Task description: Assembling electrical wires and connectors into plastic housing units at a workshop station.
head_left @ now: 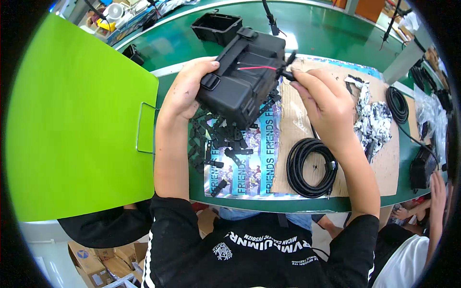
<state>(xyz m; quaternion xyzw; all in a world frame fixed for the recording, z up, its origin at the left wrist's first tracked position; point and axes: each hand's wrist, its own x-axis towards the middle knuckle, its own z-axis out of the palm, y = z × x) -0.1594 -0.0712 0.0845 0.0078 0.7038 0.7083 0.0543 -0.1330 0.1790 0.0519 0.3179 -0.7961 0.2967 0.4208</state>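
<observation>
My left hand (pixel 185 86) grips the left side of a black plastic box housing (pixel 242 77), held tilted above the green table. A thin red wire (pixel 257 68) runs across the housing's top. My right hand (pixel 324 103) pinches a small black connector (pixel 287 74) at the housing's right edge, where the wire ends. Below the housing lies a heap of small black plastic clips (pixel 216 139) on a printed sheet (pixel 249 168).
A coil of black corrugated tubing (pixel 309 168) lies on brown cardboard (pixel 293 125). A bright green divider panel (pixel 72 125) stands at the left. Another black housing (pixel 216 26) sits farther back. Crumpled foil (pixel 372 115) and another cable coil (pixel 397 103) lie right. Another person's hand (pixel 437 185) appears at far right.
</observation>
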